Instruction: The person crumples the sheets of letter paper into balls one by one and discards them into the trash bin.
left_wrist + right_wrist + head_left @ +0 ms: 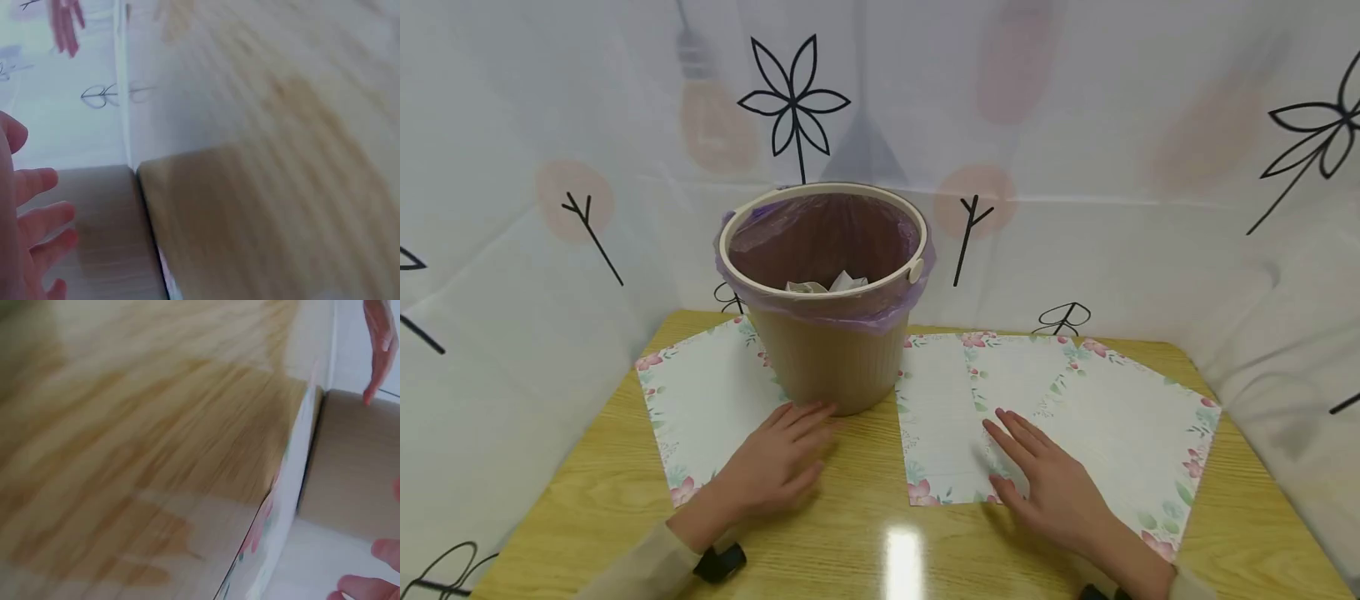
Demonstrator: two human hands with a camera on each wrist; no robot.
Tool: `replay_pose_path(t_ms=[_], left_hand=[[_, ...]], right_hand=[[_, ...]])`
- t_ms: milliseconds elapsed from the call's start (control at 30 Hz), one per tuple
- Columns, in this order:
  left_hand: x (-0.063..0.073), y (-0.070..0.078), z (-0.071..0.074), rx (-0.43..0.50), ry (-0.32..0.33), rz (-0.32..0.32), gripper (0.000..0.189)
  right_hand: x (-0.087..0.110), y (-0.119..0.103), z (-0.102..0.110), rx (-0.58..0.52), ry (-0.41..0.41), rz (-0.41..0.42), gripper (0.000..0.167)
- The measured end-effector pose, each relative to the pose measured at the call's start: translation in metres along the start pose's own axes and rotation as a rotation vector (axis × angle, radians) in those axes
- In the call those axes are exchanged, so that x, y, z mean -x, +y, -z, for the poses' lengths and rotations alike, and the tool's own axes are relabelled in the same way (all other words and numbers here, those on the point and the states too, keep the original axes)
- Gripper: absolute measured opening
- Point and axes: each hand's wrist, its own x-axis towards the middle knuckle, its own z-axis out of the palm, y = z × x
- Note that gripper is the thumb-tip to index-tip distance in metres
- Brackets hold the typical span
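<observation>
A beige waste bin [827, 354] with a purple liner bag [880, 317] stands upright on the table, crumpled white paper [850, 282] inside it. My left hand [775, 462] is just in front of the bin's base with its fingers extended; whether the fingertips touch the bin I cannot tell. In the left wrist view, those fingers [50, 219] appear apart and hold nothing. My right hand [1052, 492] hovers over flower-bordered sheets of paper [1127, 433] to the right of the bin, fingers spread and nothing in them. Another flower-bordered sheet [707, 400] lies left of the bin.
The wooden table [835, 550] carries everything, and light glares off its front middle. Behind it and at both sides hangs a white cloth [1075, 192] printed with black flowers. The sheets on the right overlap one another.
</observation>
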Motion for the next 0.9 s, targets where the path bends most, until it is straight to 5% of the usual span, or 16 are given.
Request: replay_pose_path(t_ms=[367,633,900], left_hand=[[0.011,-0.023,0.019,0.083,0.092,0.163,0.031],[0.027,-0.046,0.033,0.220,0.024,0.429,0.034],[0.041,-0.083,0.040,0.325,0.007,0.568,0.034]], right_hand=[[-0.023,-0.011,-0.023,-0.345,-0.053,-0.098,0.059],[-0.041,-0.024,-0.038,-0.561,-0.096,-0.127,0.051],[-0.059,-0.038,-0.051,-0.672,-0.128,-0.091,0.045]])
